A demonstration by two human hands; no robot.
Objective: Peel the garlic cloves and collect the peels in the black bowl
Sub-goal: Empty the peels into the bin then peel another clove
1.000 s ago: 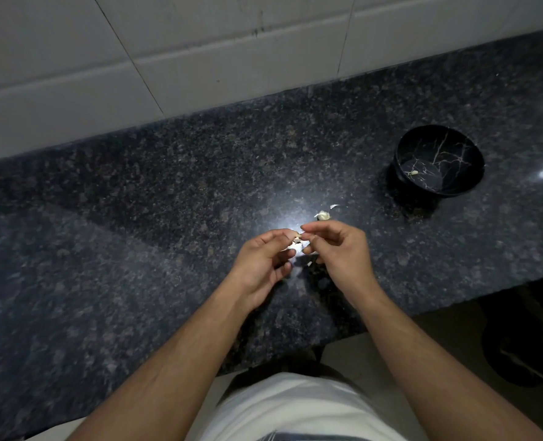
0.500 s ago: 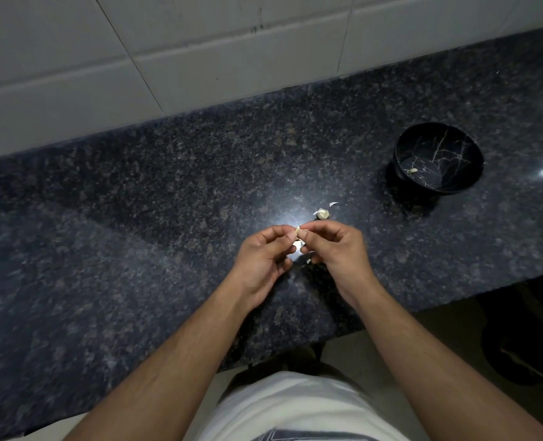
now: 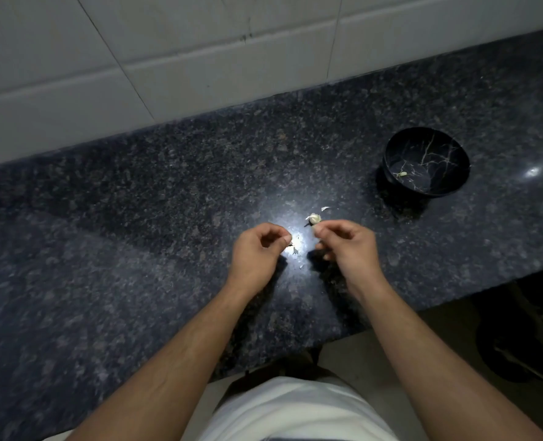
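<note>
My left hand and my right hand hover a little apart over the dark granite counter. My left thumb and forefinger pinch a tiny pale scrap of peel. My right hand's fingers are curled around a garlic clove that is almost wholly hidden. Another garlic clove lies on the counter just beyond my right fingertips, with a loose peel behind it. Small peel bits lie between my hands. The black bowl with gold veins stands to the far right and holds one peel.
A white tiled wall runs along the back of the counter. The counter's front edge cuts diagonally near my right forearm, with dark floor and a dark round object below at the right.
My hands, joined at the fingertips on one clove before, have drawn apart; the left moved left with a scrap of peel, the right moved right.
</note>
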